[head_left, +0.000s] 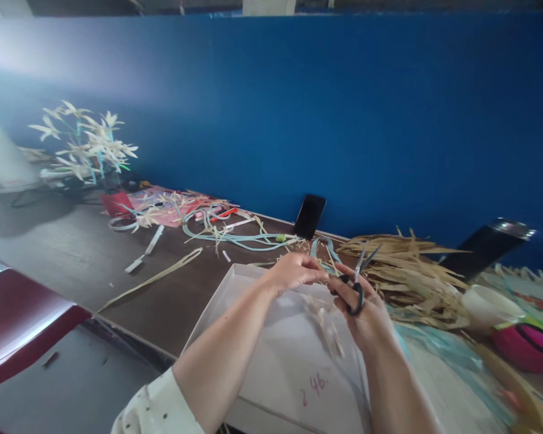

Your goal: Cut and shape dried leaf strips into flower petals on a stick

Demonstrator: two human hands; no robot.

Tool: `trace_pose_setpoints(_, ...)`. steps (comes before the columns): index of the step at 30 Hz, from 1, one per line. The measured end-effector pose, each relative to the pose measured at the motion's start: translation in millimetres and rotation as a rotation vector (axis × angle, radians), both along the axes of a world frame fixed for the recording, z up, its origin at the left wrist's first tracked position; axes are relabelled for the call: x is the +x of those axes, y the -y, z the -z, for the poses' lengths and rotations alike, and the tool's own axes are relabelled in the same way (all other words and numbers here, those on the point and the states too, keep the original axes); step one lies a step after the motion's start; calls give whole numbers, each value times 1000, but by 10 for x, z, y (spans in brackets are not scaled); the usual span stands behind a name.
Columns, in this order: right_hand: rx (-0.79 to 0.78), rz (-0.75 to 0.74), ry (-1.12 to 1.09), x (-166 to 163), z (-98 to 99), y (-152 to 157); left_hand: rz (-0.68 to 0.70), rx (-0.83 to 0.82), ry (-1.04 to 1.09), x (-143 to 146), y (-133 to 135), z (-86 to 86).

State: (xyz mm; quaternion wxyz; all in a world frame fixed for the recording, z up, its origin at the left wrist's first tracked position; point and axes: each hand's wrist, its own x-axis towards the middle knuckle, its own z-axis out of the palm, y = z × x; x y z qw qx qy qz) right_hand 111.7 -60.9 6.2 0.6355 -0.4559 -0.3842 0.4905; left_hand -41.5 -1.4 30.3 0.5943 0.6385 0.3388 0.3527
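Note:
Over a white cardboard tray (271, 361), my two hands meet at the fingertips. Scissors (358, 289) with black handles hang on the fingers of my right hand (366, 313), their blades parted and pointing up and away. My left hand (296, 270) is closed in a pinch against the right fingertips; whatever small piece lies between them is too small to make out. Pale dried strips (328, 331) lie in the tray just below my hands, near some handwritten red marks. Blue cord loops (326, 248) lie just beyond the fingers.
A heap of dried husks (402, 265) lies to the right, with a white bowl (491, 306) and a pink pouch (529, 346). A phone (310, 216) leans on the blue wall (344, 108). Cords (235, 241) and white husk flowers (95, 144) are at left.

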Motion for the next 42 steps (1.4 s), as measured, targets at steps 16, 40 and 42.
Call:
trace_pose_setpoints(16, 12, 23, 145, -38, -41, 29, -152, 0, 52, 113, -4, 85)
trace_pose_setpoints(40, 33, -84, 32, -7, -40, 39, 10, -561, 441, 75, -28, 17)
trace_pose_setpoints(42, 32, -71, 37, -4, -39, 36, 22, -534, 439, 68, -19, 25)
